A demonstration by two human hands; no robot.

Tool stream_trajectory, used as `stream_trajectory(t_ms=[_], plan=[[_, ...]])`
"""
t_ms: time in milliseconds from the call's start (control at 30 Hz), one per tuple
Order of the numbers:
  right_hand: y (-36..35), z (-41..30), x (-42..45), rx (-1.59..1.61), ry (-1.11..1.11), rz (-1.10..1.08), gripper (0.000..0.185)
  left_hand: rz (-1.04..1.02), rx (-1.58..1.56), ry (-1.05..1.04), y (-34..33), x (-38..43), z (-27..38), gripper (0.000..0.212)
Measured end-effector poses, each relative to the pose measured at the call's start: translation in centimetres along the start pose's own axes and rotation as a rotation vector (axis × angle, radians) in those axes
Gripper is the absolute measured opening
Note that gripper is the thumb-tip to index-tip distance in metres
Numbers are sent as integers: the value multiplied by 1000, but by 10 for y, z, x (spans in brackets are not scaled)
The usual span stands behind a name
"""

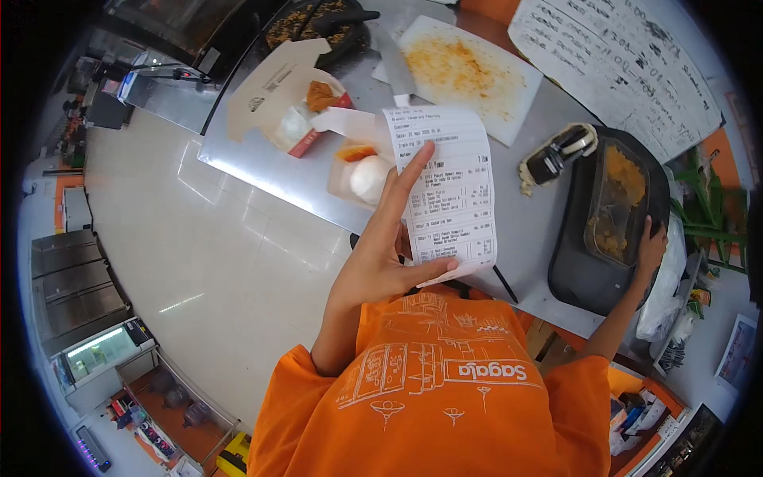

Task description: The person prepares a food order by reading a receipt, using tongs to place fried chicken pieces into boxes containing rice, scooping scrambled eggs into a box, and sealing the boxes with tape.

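Observation:
My left hand [387, 238] holds a long printed paper receipt [453, 208] upright before my chest, fingers behind and thumb along its edge. My right hand [653, 244] rests on the right rim of a black tray [572, 262], beside a clear plastic container [614, 203] of orange-brown food; whether the fingers grip it I cannot tell. Behind the receipt stands a paper box [340, 185] with a white mound of rice and an orange piece. Farther left is an open takeaway box [298, 134] with fried food and a wrapped white portion.
A white cutting board [471, 71] with orange stains lies at the back, a cleaver [393, 59] on its left edge. Beyond are a dark stone mortar [316, 30] and a whiteboard [620, 65] with writing. A black-handled object [545, 161] lies on a cloth by the tray.

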State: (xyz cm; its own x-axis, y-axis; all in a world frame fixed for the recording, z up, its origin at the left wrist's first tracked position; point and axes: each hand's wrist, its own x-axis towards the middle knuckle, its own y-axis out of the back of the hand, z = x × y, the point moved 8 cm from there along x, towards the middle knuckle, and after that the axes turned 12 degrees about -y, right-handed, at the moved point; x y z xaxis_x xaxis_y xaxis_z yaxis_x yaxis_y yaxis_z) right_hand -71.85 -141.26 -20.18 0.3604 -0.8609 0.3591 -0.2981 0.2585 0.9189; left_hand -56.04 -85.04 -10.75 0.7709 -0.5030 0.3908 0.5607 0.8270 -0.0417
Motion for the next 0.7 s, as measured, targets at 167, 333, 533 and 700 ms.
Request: stream_trajectory(t_ms=[167, 333, 533, 700], plan=[[30, -43, -23, -161, 53, -74, 71, -20, -103, 80, -51, 12, -8, 102], [49, -76, -31, -232, 207, -45, 52, -5, -108, 77, -76, 20, -9, 114], [39, -66, -11, -289, 200, 20, 30, -17, -92, 101, -94, 29, -9, 117], [-25, 31, 44, 414, -60, -354, 44, -59, -73, 75, -109, 36, -9, 117]])
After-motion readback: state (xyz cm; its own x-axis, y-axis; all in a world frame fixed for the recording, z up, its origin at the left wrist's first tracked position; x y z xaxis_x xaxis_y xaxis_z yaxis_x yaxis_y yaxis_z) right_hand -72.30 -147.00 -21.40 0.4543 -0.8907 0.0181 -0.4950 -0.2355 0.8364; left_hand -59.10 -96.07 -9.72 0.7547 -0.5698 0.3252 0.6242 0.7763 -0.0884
